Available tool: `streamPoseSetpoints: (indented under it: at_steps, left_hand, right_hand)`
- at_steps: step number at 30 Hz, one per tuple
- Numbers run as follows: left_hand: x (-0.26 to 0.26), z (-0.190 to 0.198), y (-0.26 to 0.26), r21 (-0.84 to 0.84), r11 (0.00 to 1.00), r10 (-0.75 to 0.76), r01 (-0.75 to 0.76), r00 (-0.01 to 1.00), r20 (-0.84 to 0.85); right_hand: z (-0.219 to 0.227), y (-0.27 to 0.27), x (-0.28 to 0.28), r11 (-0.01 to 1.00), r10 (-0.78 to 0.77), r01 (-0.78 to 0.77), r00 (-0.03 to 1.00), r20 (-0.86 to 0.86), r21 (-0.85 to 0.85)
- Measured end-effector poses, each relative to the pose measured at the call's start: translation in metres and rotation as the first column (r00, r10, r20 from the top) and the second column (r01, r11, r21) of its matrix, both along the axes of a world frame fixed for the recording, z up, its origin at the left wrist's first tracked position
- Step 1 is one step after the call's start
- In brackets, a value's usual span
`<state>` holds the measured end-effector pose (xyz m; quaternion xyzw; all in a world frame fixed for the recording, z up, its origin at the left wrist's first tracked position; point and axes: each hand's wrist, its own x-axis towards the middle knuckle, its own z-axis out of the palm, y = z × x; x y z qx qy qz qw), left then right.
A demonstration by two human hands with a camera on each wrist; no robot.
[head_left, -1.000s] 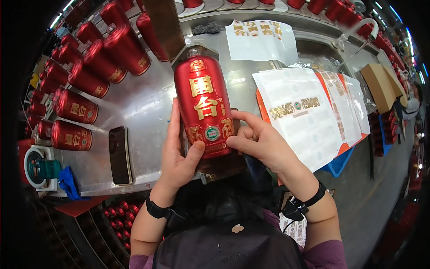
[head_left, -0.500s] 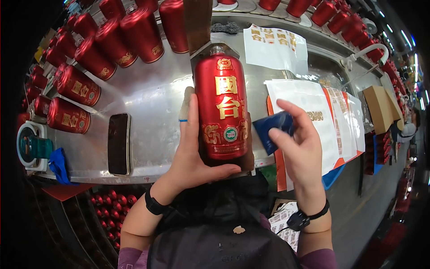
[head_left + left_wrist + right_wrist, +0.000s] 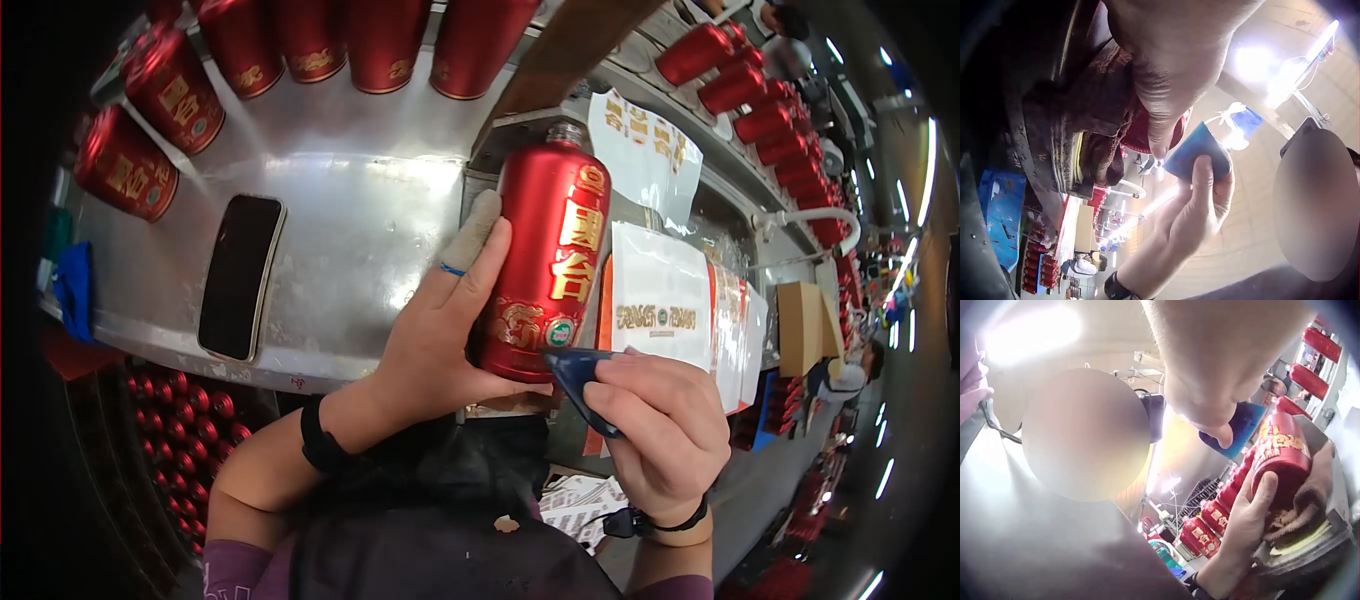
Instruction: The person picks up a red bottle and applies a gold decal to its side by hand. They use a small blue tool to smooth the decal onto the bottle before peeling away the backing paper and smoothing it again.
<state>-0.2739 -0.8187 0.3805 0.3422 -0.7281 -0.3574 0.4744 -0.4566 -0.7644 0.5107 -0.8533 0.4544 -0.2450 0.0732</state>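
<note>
A red bottle (image 3: 540,220) with gold characters and a round green emblem lies tilted, its bare neck pointing away. My left hand (image 3: 425,345) holds it, fingers along its left side and thumb under the base; one finger wears a pale cover with a blue band. Between thumb and fingers my right hand (image 3: 665,420) pinches a thin blue scraper (image 3: 578,388), its tip right at the bottle's lower front beside the emblem. In the right wrist view a brown cloth (image 3: 1307,519) lies under the bottle on a stand.
Several red bottles (image 3: 180,95) stand at the table's back left. A phone (image 3: 240,275) lies on the metal table (image 3: 330,250). Right of the bottle are printed decal sheets (image 3: 660,290), with another sheet (image 3: 640,150) behind. A faucet (image 3: 810,215) rises at right.
Both hands were on the bottle at first. Then the right hand lifted the blue scraper at the right, and now brings it to the bottle's lower front. The bottle has been turned to face right.
</note>
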Motion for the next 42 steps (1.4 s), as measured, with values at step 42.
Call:
streamPoseSetpoints:
  at_steps: [42]
  left_hand:
    - [0.009,0.002,0.005,0.093,0.995,-0.033,0.030,0.999,0.029]
  right_hand:
    - [-0.074,0.014,-0.039,0.688,-0.705,0.412,0.575,0.415,0.597]
